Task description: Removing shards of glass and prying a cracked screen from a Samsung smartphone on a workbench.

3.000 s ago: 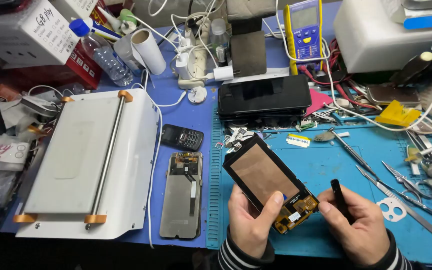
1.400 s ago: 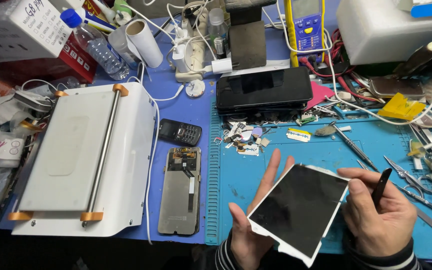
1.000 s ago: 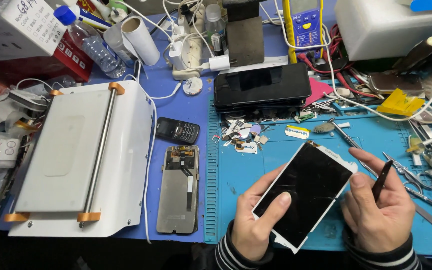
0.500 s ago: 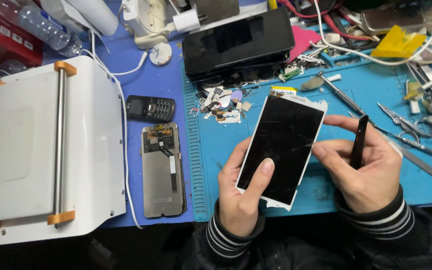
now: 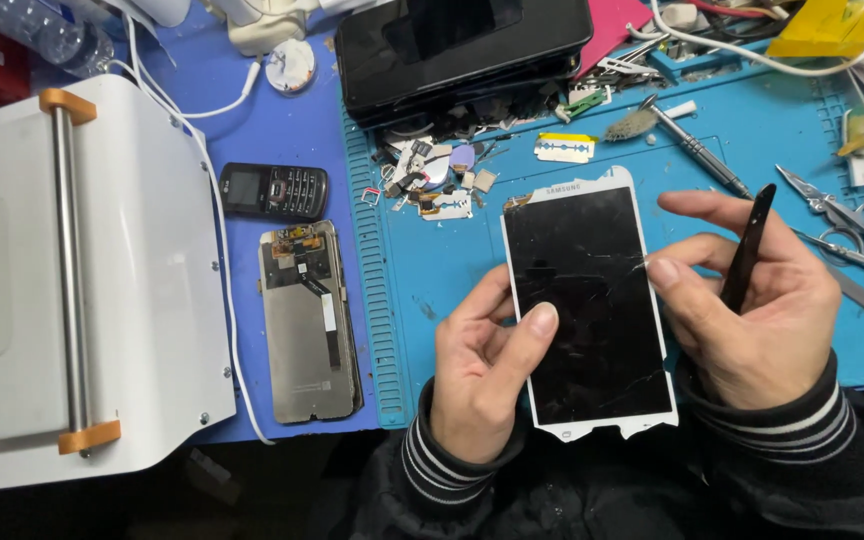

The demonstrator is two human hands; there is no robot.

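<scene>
Cracked black phone screen panel with white border (image 5: 590, 305), held face up over the blue work mat (image 5: 432, 270). Left hand (image 5: 482, 375) gripping its left edge, thumb on the glass. Right hand (image 5: 752, 300) touching the right edge, pinching a slim black pry tool (image 5: 747, 250). Seemingly inspection stage; prying next would need a careful edge entry.

Phone screen (image 5: 587, 305): glossy black glass (cracked), white rim. Work mat (image 5: 432, 270): matt blue rubber. Pry tool (image 5: 745, 262): matt black plastic.

Cracked phone screen (image 5: 587, 300) between left hand (image 5: 482, 375) and tool-gripping right hand (image 5: 752, 310).
</scene>
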